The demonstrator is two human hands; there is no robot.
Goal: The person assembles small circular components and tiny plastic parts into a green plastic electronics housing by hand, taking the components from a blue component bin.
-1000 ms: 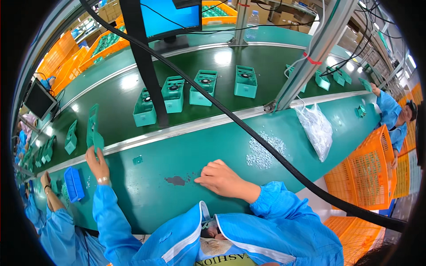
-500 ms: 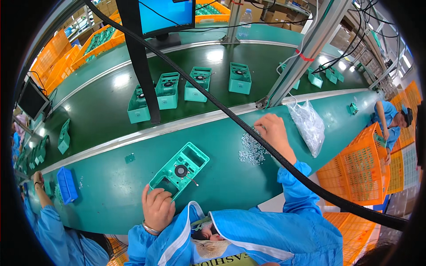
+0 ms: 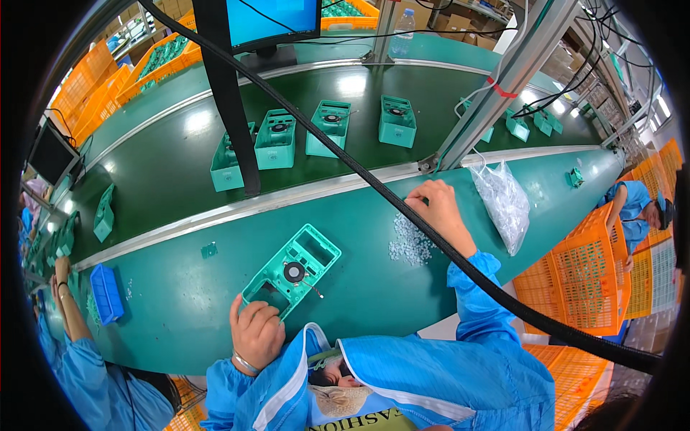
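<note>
A teal plastic housing (image 3: 321,282) with a round black fan (image 3: 294,272) and a short lead lies tilted on the green bench before me. My left hand (image 3: 257,332) grips its near-left end, fingers curled over the rim. Further right, a heap of small pale grey pieces (image 3: 410,243) is spread on the bench, partly behind a thick black cable. My right hand (image 3: 440,215) is just above the far right side of this heap. Its thumb and fingers are pinched together; whatever is between them is too small to make out.
The black cable (image 3: 388,194) crosses diagonally in front of me. Beside the heap sits a clear plastic bag (image 3: 501,206). Beyond the metal rail, several teal housings (image 3: 397,122) stand on the belt. A blue bin (image 3: 108,294) is at left, near a co-worker's arm (image 3: 72,309); orange crates (image 3: 575,273) stand right.
My right hand has shifted slightly left over the heap, fingers still pinched. My left hand keeps its grip on the housing. At left, the co-worker's hands have reached farther toward the belt.
</note>
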